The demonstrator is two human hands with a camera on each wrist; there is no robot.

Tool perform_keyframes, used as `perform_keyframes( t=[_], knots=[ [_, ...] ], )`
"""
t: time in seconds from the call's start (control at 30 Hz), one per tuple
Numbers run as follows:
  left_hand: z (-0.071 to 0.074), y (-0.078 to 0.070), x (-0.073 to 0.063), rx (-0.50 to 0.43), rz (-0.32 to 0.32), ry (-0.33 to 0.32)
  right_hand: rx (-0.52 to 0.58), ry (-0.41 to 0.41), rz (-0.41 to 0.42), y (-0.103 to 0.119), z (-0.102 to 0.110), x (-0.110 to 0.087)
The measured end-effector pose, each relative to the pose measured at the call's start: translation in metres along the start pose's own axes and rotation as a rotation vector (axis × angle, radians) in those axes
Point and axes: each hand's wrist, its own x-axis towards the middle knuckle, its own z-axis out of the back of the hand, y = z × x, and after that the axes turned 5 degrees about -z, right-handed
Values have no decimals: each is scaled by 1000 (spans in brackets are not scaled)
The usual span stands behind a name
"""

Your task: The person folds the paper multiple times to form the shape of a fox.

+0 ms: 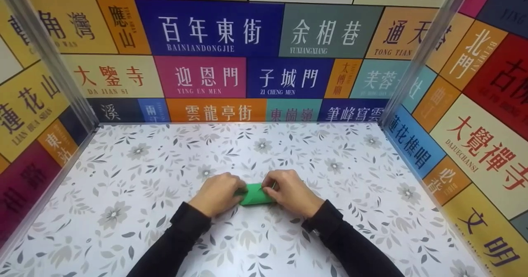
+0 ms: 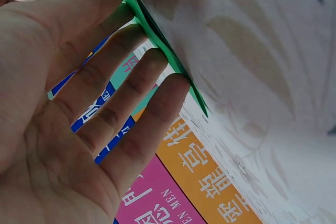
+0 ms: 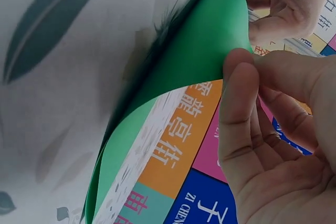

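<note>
A sheet of green paper (image 1: 255, 195) lies on the patterned tabletop with its near part curled up and over. My left hand (image 1: 218, 193) holds it at the left end; in the left wrist view the thumb and fingertips meet the green paper's edge (image 2: 181, 74), the other fingers fairly straight. At the right end, my right hand (image 1: 292, 191) pinches the lifted edge between thumb and forefinger. The right wrist view shows the paper (image 3: 194, 51) bending up in a loose curve from the table to that pinch. Part of the sheet is hidden behind the hands.
The white tabletop (image 1: 165, 157) carries a grey leaf and flower print. Colourful panels with lettering form the back wall (image 1: 264, 29), the left wall (image 1: 29, 103) and the right wall (image 1: 474, 116). Clear strips (image 1: 412, 79) run along their corners.
</note>
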Motion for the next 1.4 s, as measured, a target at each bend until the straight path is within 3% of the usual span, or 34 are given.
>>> perform_keyframes(
  t=[0.63, 0.9, 1.4],
  knots=[
    [0, 0, 0, -18, 12, 4, -90, 45, -112, -13, -10, 26],
    [0, 0, 0, -20, -5, -20, -90, 48, -111, -18, -14, 31],
    [0, 2, -1, -47, 8, -1, -94, 54, -131, -20, -19, 37]
  ],
)
